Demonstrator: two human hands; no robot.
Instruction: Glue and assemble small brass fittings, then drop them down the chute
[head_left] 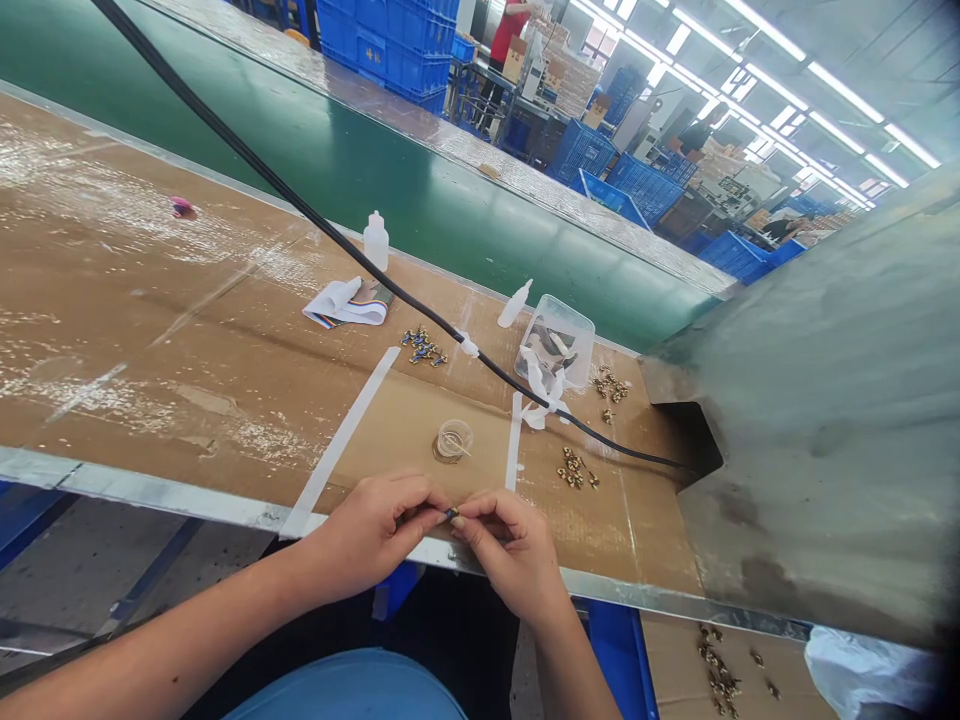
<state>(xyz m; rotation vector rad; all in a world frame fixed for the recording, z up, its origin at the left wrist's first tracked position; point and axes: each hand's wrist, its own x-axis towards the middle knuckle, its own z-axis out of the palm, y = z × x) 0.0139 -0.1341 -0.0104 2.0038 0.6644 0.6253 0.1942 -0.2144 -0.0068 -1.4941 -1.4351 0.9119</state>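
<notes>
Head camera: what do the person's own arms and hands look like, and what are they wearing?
The left hand and right hand are bare, with no gloves. The left forearm and right forearm show no sleeves. A light blue garment shows at the bottom edge of the view.

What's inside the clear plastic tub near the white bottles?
The clear plastic tub holds dark and pale pieces, too blurred to name; white tape drapes over its front edge, covering whatever lies behind it.

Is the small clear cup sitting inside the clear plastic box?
No, the small clear cup sits on the cardboard, apart from the clear plastic box.
</notes>
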